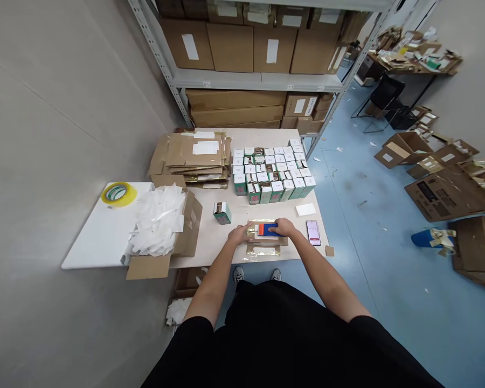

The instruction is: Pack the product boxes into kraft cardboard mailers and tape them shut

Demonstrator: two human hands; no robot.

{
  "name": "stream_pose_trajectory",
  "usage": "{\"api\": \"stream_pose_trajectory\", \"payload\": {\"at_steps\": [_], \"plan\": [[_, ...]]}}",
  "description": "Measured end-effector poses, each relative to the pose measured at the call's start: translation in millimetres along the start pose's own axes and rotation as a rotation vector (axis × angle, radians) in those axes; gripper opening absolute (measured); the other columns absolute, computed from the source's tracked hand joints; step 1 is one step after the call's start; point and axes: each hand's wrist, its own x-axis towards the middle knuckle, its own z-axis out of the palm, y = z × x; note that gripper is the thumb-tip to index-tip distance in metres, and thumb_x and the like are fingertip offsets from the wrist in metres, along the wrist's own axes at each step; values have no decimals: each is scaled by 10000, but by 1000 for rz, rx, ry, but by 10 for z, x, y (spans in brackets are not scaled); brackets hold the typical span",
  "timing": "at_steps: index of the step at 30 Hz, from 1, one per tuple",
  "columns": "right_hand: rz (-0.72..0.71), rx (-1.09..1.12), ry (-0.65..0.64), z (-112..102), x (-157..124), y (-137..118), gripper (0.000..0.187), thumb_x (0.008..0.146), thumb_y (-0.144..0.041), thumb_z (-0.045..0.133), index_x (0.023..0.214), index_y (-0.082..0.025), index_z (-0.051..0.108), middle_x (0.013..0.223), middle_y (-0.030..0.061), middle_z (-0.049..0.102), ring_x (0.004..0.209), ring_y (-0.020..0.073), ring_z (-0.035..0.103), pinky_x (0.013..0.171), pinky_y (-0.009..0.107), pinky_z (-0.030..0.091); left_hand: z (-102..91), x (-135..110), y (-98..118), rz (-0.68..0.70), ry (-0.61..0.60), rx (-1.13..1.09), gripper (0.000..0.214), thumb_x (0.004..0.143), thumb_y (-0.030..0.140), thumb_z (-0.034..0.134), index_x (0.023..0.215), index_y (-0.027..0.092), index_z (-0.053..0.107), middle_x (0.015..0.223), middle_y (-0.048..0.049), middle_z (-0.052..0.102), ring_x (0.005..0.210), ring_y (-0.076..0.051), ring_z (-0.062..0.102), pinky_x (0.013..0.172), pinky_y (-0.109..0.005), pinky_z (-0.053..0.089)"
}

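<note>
At the tabletop's (222, 245) near edge, the left hand (239, 234) lies flat, grip open, on the gold wrapper (262, 249). The right hand's (286, 227) grip closes over the red-and-blue pack (265, 230). Shifting the pack likely needs the wrapper kept pinned.

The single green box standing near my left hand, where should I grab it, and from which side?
The green box stands upright and alone, apart from the packed rows. Probably best from above, pinching two opposite flat walls near its white top.
</note>
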Motion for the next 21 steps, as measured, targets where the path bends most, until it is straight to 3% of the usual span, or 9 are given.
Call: {"api": "stream_pose_trajectory", "payload": {"at_steps": [7,12,17,21], "plan": [[47,-27,-4,-213,-203,429,559,872,-692,667,1061,-178,778,1090,134,769,981,251,701,679,262,419,-17,6,8,4,0,-2,936,787,517,802,1603,402,360,1388,-64,609,1234,-301,609,909,-302,463],[108,-34,24,-305,-363,877,458,854,-601,728,1015,-176,790,1052,146,770,979,271,692,689,278,412,-19,-2,6,5,15,-51,895,789,481,813,1578,298,433,1395,-111,604,1237,-319,609,938,-316,461],[180,23,26,-363,-511,1423,382,833,-546,761,947,-184,792,992,131,776,923,254,688,671,274,397,-50,-3,27,-10,6,-77,917,764,474,815,1583,344,423,1371,-107,620,1274,-320,602,988,-343,471],[238,62,20,-352,-559,1689,376,793,-529,801,914,-173,791,937,129,771,868,248,690,659,277,397,-63,-12,33,-6,-5,-52,942,774,498,800,1604,369,375,1389,-86,617,1302,-303,584,1010,-329,463]]}}
